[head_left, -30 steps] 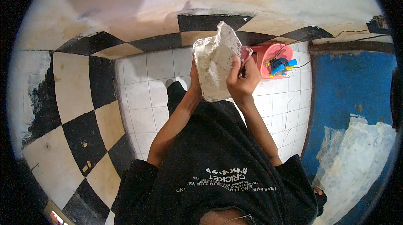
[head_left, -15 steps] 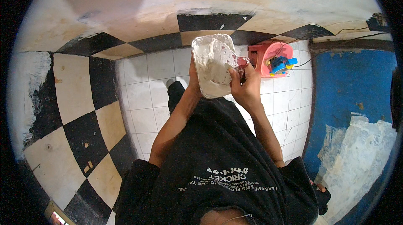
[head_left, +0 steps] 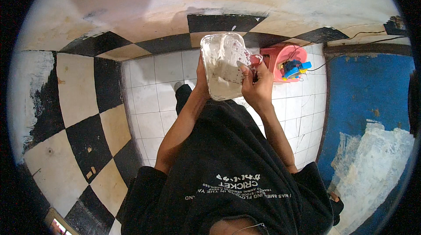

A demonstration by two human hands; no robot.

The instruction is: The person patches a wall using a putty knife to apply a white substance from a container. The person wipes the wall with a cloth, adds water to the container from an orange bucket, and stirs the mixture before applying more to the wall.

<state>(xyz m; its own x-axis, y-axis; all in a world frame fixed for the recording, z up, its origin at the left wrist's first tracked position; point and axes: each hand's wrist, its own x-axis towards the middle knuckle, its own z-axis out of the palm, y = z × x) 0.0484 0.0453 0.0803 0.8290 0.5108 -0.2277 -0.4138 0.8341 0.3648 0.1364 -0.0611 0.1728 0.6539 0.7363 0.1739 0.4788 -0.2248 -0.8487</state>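
My left hand (head_left: 201, 79) grips the left side of a shallow rectangular tray (head_left: 218, 91), its fingers hidden behind and under it. White paste is smeared over the tray's inside and rim. My right hand (head_left: 259, 87) is closed round the red handle of a putty scraper (head_left: 255, 61), thumb on the near side. The scraper's wide blade, coated in white paste with reddish spots, lies over the right half of the tray. Whether the blade touches the tray's bottom I cannot tell. A thick streak of paste (head_left: 222, 47) stands to the left of the blade.
A pink plastic stool (head_left: 279, 66) with a small blue and yellow fan (head_left: 294, 69) on it stands right of the tray. Dark cables run along the wall. A black-and-cream checkered wall (head_left: 76, 88) is at left; a blue panel (head_left: 364, 86) with a whitish patch is at right.
The scraper has shifted slightly within the tray, and the paste beside its blade is now bunched into a streak. Both hands keep their holds.
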